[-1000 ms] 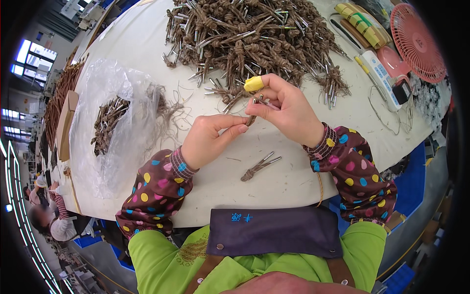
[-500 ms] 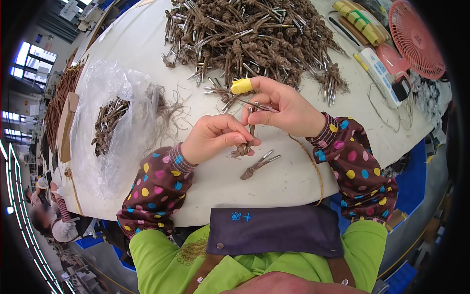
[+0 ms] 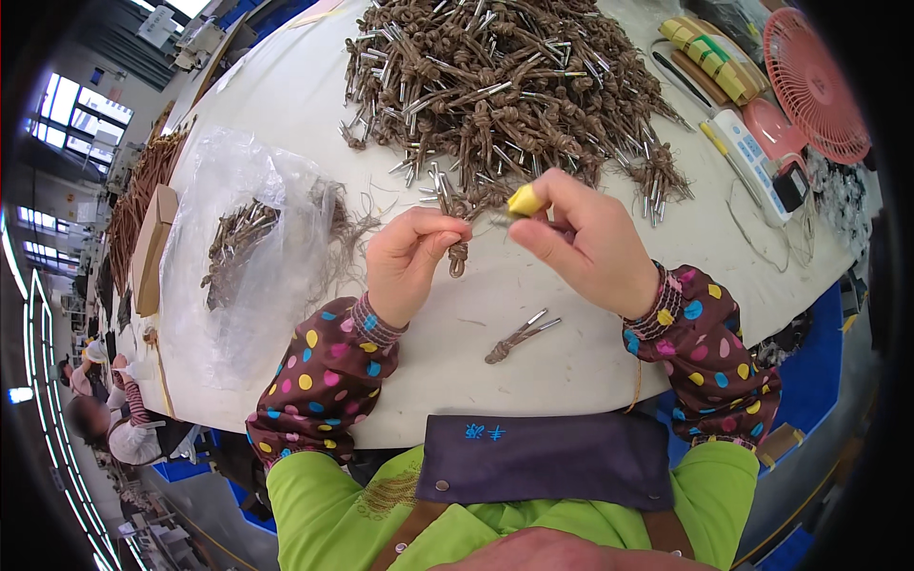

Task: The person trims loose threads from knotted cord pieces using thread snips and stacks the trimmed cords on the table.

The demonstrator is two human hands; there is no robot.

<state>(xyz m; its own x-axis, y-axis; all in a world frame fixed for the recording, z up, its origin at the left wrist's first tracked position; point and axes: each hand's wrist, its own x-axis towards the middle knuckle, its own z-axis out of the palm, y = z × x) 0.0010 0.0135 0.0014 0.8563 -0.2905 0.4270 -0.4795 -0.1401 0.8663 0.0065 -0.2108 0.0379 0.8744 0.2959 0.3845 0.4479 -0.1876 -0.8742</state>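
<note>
My left hand [image 3: 409,255] pinches a brown knotted cord [image 3: 458,261] between thumb and forefinger; its knot hangs below the fingertips, its metal tips point up. To the right, my right hand [image 3: 598,249] has curled fingers and a yellow cover [image 3: 525,201] on one fingertip. A thin, greyish thing smeared by motion shows at its fingertips, too blurred to name. Just beyond both hands rises a large pile of similar brown knotted cords [image 3: 514,95] with silvery tips. One more knotted cord with two metal tips [image 3: 522,337] lies on the white table nearer me.
A clear plastic bag [image 3: 205,333] with knotted cords stands on the left, loose threads beside it. Beyond it is a cardboard box [image 3: 155,249]. At the far right are a pink fan [image 3: 817,86], a white power strip [image 3: 752,157] and yellow-wrapped bundles [image 3: 714,57]. Another person [image 3: 129,428] sits far left.
My hands have moved apart: the right has drawn off to the right, while the left keeps the knotted cord, now with its knot hanging down. The view has shifted slightly.
</note>
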